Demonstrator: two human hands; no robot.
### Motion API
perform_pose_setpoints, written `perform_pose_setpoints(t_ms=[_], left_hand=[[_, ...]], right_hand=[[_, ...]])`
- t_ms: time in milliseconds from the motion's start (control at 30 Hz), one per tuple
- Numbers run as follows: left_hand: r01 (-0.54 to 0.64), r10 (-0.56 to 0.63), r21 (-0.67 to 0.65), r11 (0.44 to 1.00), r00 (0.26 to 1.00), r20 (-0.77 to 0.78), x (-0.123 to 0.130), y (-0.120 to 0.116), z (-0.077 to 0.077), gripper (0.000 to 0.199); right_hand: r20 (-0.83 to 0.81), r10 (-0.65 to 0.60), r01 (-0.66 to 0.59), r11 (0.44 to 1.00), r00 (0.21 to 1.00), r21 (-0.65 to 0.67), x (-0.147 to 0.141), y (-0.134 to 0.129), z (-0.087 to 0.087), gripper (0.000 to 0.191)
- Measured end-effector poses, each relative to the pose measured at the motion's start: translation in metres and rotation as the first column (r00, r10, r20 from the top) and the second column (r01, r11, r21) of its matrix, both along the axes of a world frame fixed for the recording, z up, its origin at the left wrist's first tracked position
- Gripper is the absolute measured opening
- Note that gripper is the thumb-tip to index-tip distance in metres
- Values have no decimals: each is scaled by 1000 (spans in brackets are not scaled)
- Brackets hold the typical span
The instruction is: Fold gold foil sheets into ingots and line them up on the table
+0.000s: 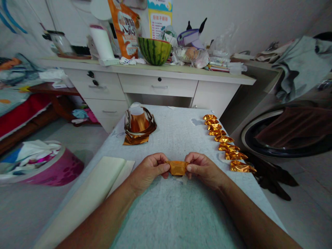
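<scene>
A small folded piece of gold foil paper [177, 168] is held level over the middle of the table. My left hand [153, 169] pinches its left end between thumb and fingers, and my right hand [201, 168] pinches the right end. Several folded gold foil pieces [224, 139] lie in a slanting row along the table's right side. Beyond my left hand, at the back left, curled sheets of gold foil [137, 139] surround a cone-like shape with a whitish top [136, 110].
Flat pale paper [105, 173] lies by my left forearm on the cloth-covered table [176, 131]. A white cabinet [158, 83] with a watermelon-patterned bowl [155, 51] stands behind. A pink bin [59, 169] is at left, a washing machine [238, 114] at right.
</scene>
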State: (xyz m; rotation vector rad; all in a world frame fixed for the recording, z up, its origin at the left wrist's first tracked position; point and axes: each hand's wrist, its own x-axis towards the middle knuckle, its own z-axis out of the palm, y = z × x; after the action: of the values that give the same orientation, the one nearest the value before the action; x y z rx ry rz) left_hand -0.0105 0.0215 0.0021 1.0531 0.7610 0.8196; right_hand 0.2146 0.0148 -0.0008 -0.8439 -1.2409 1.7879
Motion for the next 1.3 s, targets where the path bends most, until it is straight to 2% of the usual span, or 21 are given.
perform_pose_setpoints(t_ms=[167,333,433,500,567,633,700,833,967,1067,1167,1300], left_hand=[[2,-2,9,1000,1000,-2,1,0,-1,28],[-33,32,24,999,999,14,2,1,7,27],[-53,57,88,995,997,-45,2,0,11,25],[-56,84,188,981,986,-145,2,-1,12,19],[-48,150,356,933,952,-266,3,-2,12,12],[2,222,525,851,904,-365,3,-5,13,5],[71,262,628,775,868,-421,4,-7,13,7],[176,288,703,689,824,-489,5,-9,12,14],[209,319,745,634,806,-498,5,-10,10,15],[214,335,747,629,793,-509,6,-11,10,15],[175,335,735,655,805,-490,7,-13,11,13],[32,379,688,725,815,-437,9,-16,11,37]], right_hand=[[26,-4,3,1000,1000,20,1,1,0,25],[7,-41,40,999,999,18,-1,2,2,27],[-5,-59,59,997,998,42,-2,2,2,24],[28,-92,90,994,995,63,-1,2,1,23],[86,-151,143,986,985,90,0,2,1,26],[147,-228,210,969,962,130,-1,1,2,27],[210,-275,246,957,938,153,-2,1,2,28],[310,-256,214,963,916,162,-3,1,1,28],[312,-286,248,956,906,157,-5,2,-3,28],[347,-280,245,959,895,141,-6,3,-2,25],[357,-298,248,952,885,179,-8,4,-1,19],[384,-413,300,898,826,321,-9,3,-3,10]])
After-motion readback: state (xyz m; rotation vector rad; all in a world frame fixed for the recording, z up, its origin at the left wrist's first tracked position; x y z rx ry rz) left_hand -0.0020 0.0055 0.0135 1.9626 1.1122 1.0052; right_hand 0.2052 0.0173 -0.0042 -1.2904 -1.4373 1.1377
